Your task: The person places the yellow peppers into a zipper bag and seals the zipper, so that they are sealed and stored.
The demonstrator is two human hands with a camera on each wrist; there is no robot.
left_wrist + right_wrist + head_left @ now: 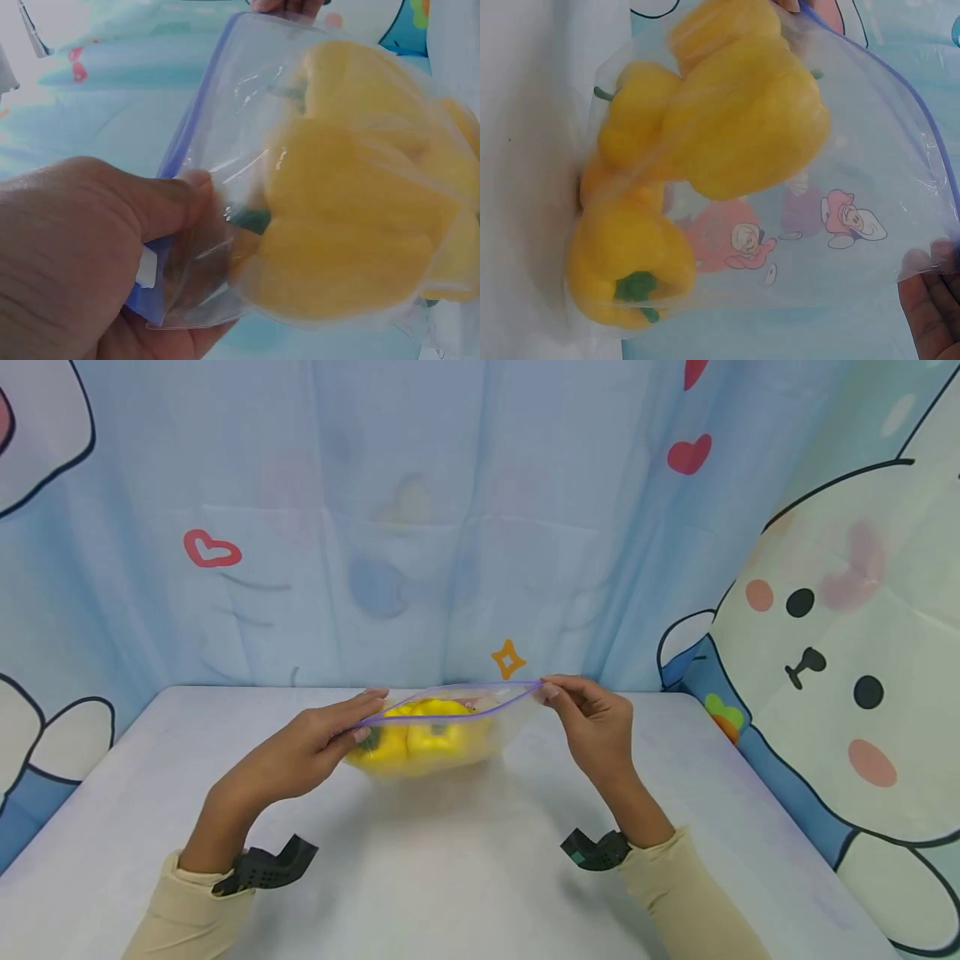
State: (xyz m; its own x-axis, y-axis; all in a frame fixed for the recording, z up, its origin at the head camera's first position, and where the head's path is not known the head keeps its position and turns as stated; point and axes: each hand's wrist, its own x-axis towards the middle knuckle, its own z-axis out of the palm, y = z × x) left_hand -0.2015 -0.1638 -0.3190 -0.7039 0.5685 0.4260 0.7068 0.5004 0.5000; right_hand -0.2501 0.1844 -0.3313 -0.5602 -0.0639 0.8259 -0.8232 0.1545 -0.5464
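Note:
A clear zip bag (508, 731) with a purple seal strip is held up over the table, its mouth gaping slightly. Several yellow bell peppers (750, 116) with green stems lie inside it, bunched toward the left side and the bottom. My left hand (296, 752) pinches the left end of the seal, thumb on the near face of the plastic in the left wrist view. At the opposite end, my right hand (597, 731) pinches the corner between thumb and fingers. Small cartoon figures (746, 238) are printed on the bag.
A white table (442, 877) spreads beneath both arms. Behind it hangs a light blue curtain (420, 610) with hearts and cartoon animals. Each wrist carries a dark strapped device (273, 864).

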